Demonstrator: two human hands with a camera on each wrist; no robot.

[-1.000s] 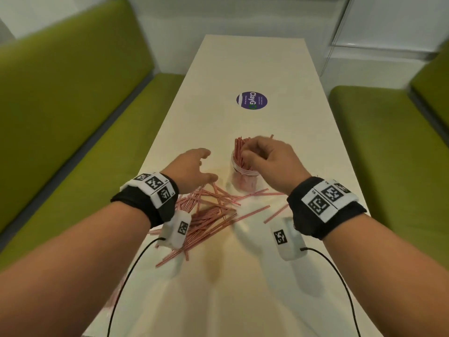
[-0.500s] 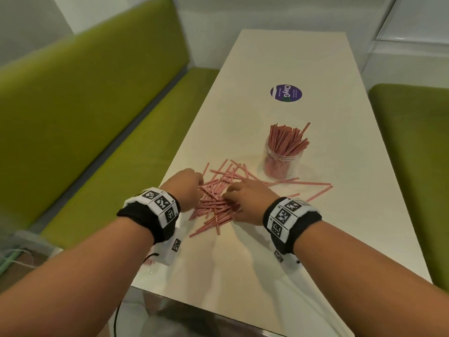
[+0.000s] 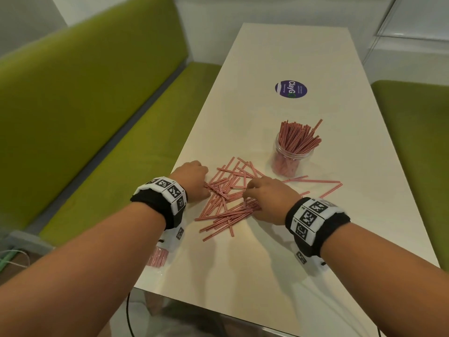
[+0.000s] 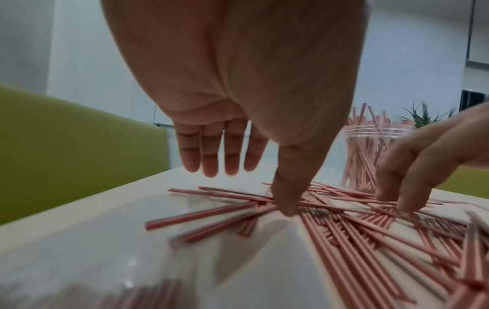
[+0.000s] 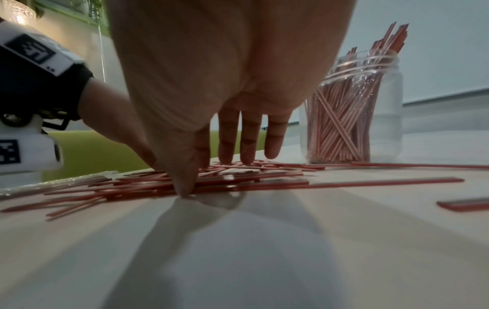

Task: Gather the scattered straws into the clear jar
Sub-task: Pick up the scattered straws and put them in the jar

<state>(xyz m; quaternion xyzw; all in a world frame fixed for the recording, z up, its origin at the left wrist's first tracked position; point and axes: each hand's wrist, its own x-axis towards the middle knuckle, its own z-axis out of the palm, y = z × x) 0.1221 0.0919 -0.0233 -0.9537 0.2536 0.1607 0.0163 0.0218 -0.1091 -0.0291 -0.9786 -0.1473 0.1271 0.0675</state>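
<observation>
Several red-and-white striped straws (image 3: 226,198) lie in a loose pile on the white table (image 3: 267,263). The clear jar (image 3: 291,156) stands upright just beyond the pile, holding a dense bunch of straws. My left hand (image 3: 192,181) is at the pile's left edge; in the left wrist view its fingers (image 4: 219,154) hang straight and the thumb tip touches the straws (image 4: 344,234). My right hand (image 3: 267,198) rests on the pile's right side. In the right wrist view its thumb presses the straws (image 5: 238,181) and its fingers (image 5: 248,146) reach down onto them, with the jar (image 5: 370,117) behind.
A few stray straws (image 3: 323,182) lie to the right of the jar's base. A purple round sticker (image 3: 291,89) is farther up the table. A clear packet of straws (image 3: 158,257) sits at the front left edge. Green benches (image 3: 85,117) flank the table.
My right hand has left the jar's mouth and come down onto the pile. My left hand has settled on the pile's left edge. The jar now stands free.
</observation>
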